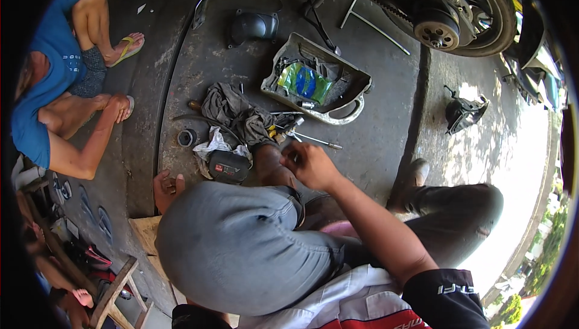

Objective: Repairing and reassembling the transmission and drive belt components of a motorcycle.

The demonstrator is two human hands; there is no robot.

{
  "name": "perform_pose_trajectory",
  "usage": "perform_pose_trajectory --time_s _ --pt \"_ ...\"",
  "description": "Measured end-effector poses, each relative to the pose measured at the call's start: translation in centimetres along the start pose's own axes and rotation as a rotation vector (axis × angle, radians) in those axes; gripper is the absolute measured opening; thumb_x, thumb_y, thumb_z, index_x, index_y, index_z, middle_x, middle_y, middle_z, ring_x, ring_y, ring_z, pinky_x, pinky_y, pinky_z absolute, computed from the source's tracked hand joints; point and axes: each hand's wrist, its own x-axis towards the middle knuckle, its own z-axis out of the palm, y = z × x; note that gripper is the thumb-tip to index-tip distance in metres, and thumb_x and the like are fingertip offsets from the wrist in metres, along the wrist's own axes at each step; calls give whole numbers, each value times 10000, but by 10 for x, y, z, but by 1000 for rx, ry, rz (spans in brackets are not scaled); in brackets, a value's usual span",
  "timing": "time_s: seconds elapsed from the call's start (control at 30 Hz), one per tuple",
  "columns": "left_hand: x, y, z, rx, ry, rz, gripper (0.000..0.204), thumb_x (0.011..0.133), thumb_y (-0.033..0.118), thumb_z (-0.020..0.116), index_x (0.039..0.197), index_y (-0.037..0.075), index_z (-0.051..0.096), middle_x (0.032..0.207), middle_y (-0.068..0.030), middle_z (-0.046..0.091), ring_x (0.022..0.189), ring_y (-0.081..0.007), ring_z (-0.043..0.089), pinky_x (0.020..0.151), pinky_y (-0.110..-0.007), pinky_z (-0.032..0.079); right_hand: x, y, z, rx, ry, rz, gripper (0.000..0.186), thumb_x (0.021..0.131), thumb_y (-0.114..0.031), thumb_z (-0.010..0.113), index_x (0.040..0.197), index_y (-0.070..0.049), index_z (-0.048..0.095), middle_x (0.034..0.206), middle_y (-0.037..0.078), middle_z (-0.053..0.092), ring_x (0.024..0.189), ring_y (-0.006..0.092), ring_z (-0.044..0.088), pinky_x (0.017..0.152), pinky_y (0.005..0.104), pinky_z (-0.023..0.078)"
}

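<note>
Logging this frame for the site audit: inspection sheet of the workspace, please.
Surface: concrete floor, stained, partly sunlit.
Job's things: right hand shut on a small part, too small to tell; left hand hidden behind the knee.
Clutter: engine cover used as tray with a green-blue packet; rags; screwdriver; T-handle wrench; black cover.
Fingers: right pinched together.
Cables: nothing seen.
Surroundings: motorbike rear wheel; seated person in blue shirt; wooden stool.

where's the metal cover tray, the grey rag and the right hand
metal cover tray [356, 82]: head view, on its bare right rim.
grey rag [226, 104]: head view, on the middle of the crumpled cloth.
right hand [310, 163]: head view, on the back of the hand, above the knee.
</note>
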Motion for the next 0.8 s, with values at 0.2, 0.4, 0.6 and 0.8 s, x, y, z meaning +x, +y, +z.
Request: perform_pose_trajectory --time_s 0.2,0.4,0.6,0.8 --pt "35 66 102 32 -189 371 283 925 164 785 1129 23 649 948 -78 705 892 -164 678 793 -342 537 -41 88 -19 7 -142 170 346 928 -324 724 1105 -27 710 1040 194 760 974 359 738 868 438 574" --pt "139 178 169 865 -435 591 388 870 261 795 1171 56 660 1076 -178 752 1018 -389 710 857 -463 559 -30 133 -81 139 286 305 231 972 -191 706 1090 8 711 949 146 776 875 235 749 805 352 569" --pt "110 158 188 1062 -473 544 639 886 337 770 1459 159 550 1468 -221 555 1298 -392 584 1067 -507 479 -18 134 -94 193 299 359 257 985 -201 702 1092 32 708 893 132 756 783 184 704 760 330 548" --pt "38 103 186 499 -392 440 157 823 139 818 823 47 691 744 -167 694 723 -377 688 649 -464 521 -13 104 -64 25 44 360 290 956 -238 734 1128 -5 717 982 179 767 859 248 749 792 361 577"
